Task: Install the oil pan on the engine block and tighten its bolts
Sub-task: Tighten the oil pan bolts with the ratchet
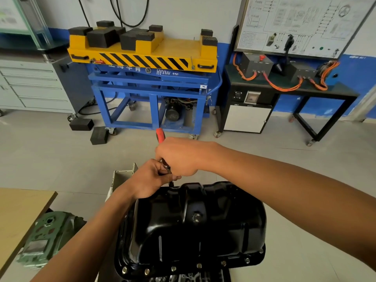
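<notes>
A person's right hand (179, 157) curls tightly around a red-handled driver (160, 135), held nearly upright over the far rim of a black oil pan (193, 231). The left hand (150, 178) pinches the tool's metal shaft (170, 181) just above the pan's flange. The pan sits at bottom centre, sump side up, over the engine block (183, 279), of which only a sliver shows below the near edge. A row of bolts (173, 268) lines the pan's near flange. A green casting (44, 241) lies to the left. Across the floor stands a blue lift cart (146, 86) with a yellow top.
</notes>
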